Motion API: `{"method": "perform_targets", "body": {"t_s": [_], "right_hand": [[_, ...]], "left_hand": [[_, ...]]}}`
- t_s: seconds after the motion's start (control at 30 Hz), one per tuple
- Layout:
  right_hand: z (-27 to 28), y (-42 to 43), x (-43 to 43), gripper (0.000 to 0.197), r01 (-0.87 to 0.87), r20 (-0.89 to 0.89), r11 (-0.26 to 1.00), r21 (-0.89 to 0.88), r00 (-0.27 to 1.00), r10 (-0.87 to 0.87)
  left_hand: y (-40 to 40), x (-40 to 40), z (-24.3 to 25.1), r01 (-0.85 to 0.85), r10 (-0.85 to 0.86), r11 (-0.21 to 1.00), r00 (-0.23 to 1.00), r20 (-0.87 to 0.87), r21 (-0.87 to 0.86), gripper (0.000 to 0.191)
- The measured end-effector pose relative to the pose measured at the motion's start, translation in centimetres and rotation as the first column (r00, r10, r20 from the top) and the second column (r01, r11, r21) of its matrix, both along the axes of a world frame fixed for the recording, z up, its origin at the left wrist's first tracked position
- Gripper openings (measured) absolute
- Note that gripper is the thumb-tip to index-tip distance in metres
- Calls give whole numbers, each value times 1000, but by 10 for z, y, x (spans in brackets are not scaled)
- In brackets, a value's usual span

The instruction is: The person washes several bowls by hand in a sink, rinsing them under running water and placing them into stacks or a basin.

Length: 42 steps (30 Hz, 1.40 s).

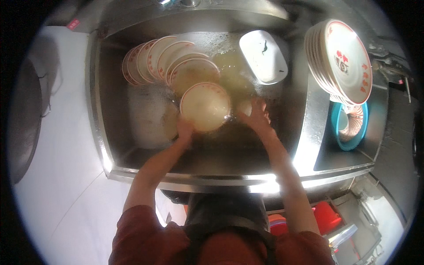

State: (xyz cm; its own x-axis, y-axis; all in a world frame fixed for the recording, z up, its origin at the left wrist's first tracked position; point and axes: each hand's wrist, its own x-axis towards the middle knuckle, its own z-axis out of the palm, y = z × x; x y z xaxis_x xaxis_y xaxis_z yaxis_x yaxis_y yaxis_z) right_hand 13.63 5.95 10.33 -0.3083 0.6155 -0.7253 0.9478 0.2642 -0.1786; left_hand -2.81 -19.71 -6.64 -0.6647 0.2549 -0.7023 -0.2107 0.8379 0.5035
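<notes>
My left hand (185, 128) grips the lower left edge of a round cream plate (205, 106) with a red rim, tilted at the surface of murky water in the steel sink (205, 159). To the right of that plate, my right hand (259, 117) curls around a small pale object (245, 108), too blurred to name. Behind the held plate, several red-rimmed plates (172, 61) lean in an overlapping row, partly under water. A white rectangular dish (264, 58) with dark green scraps on it lies at the back right of the sink.
A tall stack of red-rimmed plates (349, 63) stands by the divider on the right. Below it, a turquoise basin (350, 145) holds several stacked bowls (356, 122) in the second sink compartment. A white surface (66, 132) flanks the left; red containers (326, 217) are low right.
</notes>
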Motion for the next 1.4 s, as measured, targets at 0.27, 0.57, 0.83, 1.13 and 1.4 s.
{"method": "perform_targets", "body": {"t_s": [0.27,0.57,0.83,1.13,1.4], "right_hand": [[-129,15,46,52,-520,-163,854,8,842,514],[-129,-40,-48,30,375,-495,508,-775,139,-858],[-140,-48,4,22,-148,180,-213,-966,211,-961],[-93,-51,-87,41,180,-562,628,-757,311,-766],[-126,-28,1,48,-382,-817,917,118,487,308]], "left_hand": [[101,2,175,658,-584,745,559,-588,-114,63],[140,30,155,71,-201,938,909,366,338,86],[120,-2,155,-172,-101,901,810,577,399,88],[97,3,120,-263,-64,900,707,704,346,65],[118,-7,146,-215,-149,838,794,590,502,69]]}}
